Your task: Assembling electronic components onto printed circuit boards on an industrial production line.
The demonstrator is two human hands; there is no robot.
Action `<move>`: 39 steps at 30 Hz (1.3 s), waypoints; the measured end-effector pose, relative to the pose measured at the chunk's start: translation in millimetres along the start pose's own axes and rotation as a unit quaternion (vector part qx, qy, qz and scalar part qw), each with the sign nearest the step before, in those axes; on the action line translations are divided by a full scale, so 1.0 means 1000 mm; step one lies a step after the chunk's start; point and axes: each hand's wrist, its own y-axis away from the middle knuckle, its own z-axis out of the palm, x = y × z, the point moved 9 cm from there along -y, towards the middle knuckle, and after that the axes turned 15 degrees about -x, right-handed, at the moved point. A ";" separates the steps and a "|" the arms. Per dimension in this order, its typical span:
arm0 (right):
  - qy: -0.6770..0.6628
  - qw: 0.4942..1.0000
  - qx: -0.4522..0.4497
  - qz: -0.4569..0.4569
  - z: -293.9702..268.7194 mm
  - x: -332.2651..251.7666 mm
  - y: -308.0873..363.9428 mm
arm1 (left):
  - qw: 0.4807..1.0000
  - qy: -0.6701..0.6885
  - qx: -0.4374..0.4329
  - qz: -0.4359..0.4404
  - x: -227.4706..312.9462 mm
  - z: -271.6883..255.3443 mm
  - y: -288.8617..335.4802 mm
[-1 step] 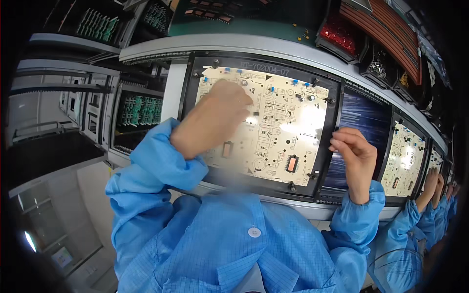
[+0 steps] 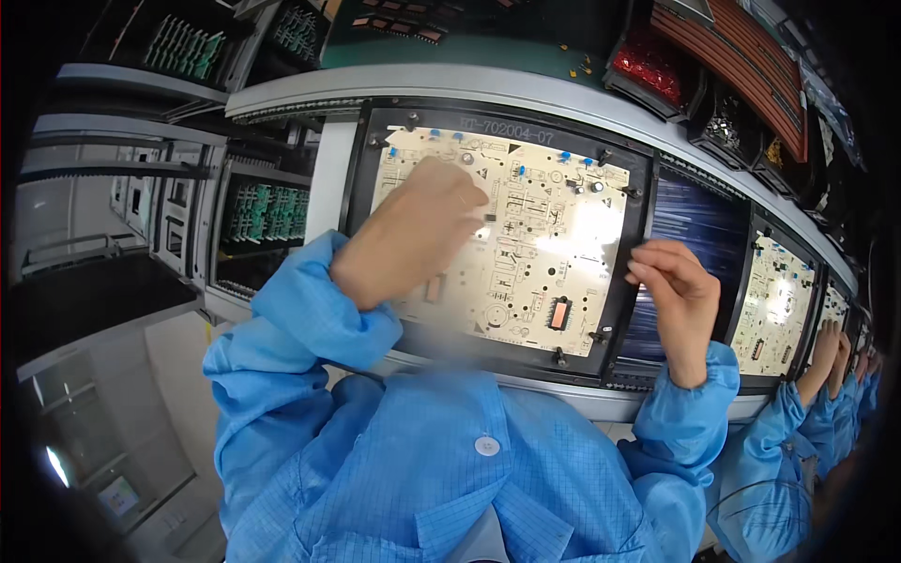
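My left hand (image 2: 413, 230) is over the left half of a cream-coloured circuit board (image 2: 526, 324), fingers curled towards the middle of the board. Blur smears its fingers, and the board beneath is partly hidden. My right hand (image 2: 678, 291) is held by the right border of the black carrier frame (image 2: 615, 310), thumb and forefinger pinched together. Anything between those fingertips is too small to make out. On the board stand blue disc-shaped parts (image 2: 565, 157), a small round capacitor (image 2: 597, 187) and a black chip with an orange-brown top (image 2: 560, 313).
Rightwards along the rail (image 2: 526, 84), another cream board (image 2: 774, 310) sits in its frame, with a co-worker's hands (image 2: 826, 357) beyond. Bins of red parts (image 2: 648, 73) and silvery parts (image 2: 723, 127) stand at the back right. Green boards (image 2: 267, 211) fill a rack on the left.
My right hand has shifted very slightly left, towards the frame's border. My left hand stays over the same part of the board. The whole view has drifted a little.
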 end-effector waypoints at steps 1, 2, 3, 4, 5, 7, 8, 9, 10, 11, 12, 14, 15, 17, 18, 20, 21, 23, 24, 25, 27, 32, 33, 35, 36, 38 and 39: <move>0.054 0.998 -0.019 -0.016 0.008 -0.006 -0.007 | 0.999 0.037 0.007 0.008 0.002 0.003 0.000; 0.156 0.987 -0.025 -0.032 0.012 -0.012 -0.013 | 0.999 0.044 0.010 0.013 0.003 0.005 0.000; 0.204 0.977 -0.022 -0.052 0.016 -0.018 -0.017 | 0.999 0.036 0.006 0.011 0.002 0.010 0.000; 0.252 0.965 -0.021 -0.071 0.021 -0.024 -0.021 | 1.000 0.028 0.003 0.009 0.001 0.014 -0.002; 0.288 0.954 -0.038 -0.069 0.027 -0.026 -0.025 | 1.000 0.006 0.006 0.014 0.001 0.015 -0.001; 0.319 0.943 -0.034 -0.084 0.030 -0.032 -0.029 | 1.000 0.025 0.002 0.019 0.000 0.018 0.000; 0.328 0.940 -0.030 -0.090 0.032 -0.033 -0.030 | 0.999 0.035 -0.005 0.020 -0.001 0.020 -0.001; 0.332 0.939 -0.029 -0.086 0.031 -0.031 -0.032 | 0.998 0.052 -0.005 0.020 -0.001 0.019 -0.001; 0.322 0.944 -0.029 -0.073 0.030 -0.028 -0.035 | 0.998 0.056 -0.005 0.022 -0.001 0.019 -0.001; 0.311 0.948 -0.031 -0.062 0.029 -0.026 -0.037 | 0.996 0.083 0.020 0.014 -0.003 0.016 0.001; 0.313 0.947 -0.032 -0.060 0.030 -0.025 -0.039 | 0.993 0.109 0.045 0.005 -0.006 0.011 0.003; 0.288 0.956 -0.024 -0.055 0.029 -0.023 -0.042 | 0.991 0.122 0.046 -0.007 -0.009 0.007 0.006; 0.289 0.955 -0.025 -0.053 0.029 -0.022 -0.042 | 0.990 0.133 0.046 -0.019 -0.011 0.005 0.007; 0.309 0.949 -0.032 -0.050 0.030 -0.021 -0.043 | 0.986 0.158 0.046 -0.042 -0.015 0.001 0.011; 0.310 0.949 -0.034 -0.049 0.030 -0.021 -0.044 | 0.981 0.180 0.046 -0.063 -0.019 0.001 0.013; 0.325 0.944 -0.041 -0.049 0.032 -0.023 -0.045 | 0.977 0.193 0.055 -0.075 -0.021 -0.001 0.016; 0.326 0.943 -0.042 -0.047 0.032 -0.023 -0.045 | 0.973 0.203 0.063 -0.086 -0.023 -0.002 0.018; 0.334 0.940 -0.049 -0.048 0.033 -0.024 -0.046 | 0.972 0.207 0.067 -0.093 -0.025 -0.003 0.020; 0.333 0.940 -0.049 -0.047 0.033 -0.025 -0.046 | 0.970 0.209 0.070 -0.099 -0.026 -0.004 0.021; 0.339 0.938 -0.049 -0.046 0.033 -0.026 -0.046 | 0.970 0.210 0.069 -0.100 -0.027 -0.003 0.022; 0.348 0.935 -0.045 -0.040 0.034 -0.028 -0.045 | 0.936 0.322 0.059 -0.129 -0.041 0.011 0.026; 0.294 0.954 0.026 -0.056 0.012 -0.040 -0.027 | 0.877 0.445 0.050 -0.176 -0.052 0.020 0.032; 0.333 0.940 0.039 -0.059 0.008 -0.046 -0.019 | 0.873 0.450 0.056 -0.179 -0.055 0.020 0.033; 0.407 0.910 -0.036 -0.073 0.015 -0.055 -0.008 | 0.870 0.456 0.057 -0.180 -0.059 0.019 0.034; 0.475 0.868 -0.115 -0.087 0.030 -0.054 0.000 | 0.881 0.433 0.059 -0.183 -0.060 0.015 0.035; 0.417 0.894 -0.147 -0.070 0.037 -0.045 0.017 | 0.893 0.405 0.059 -0.186 -0.059 0.011 0.034; 0.417 0.893 -0.156 -0.060 0.042 -0.043 0.025 | 0.903 0.386 0.063 -0.178 -0.058 0.008 0.032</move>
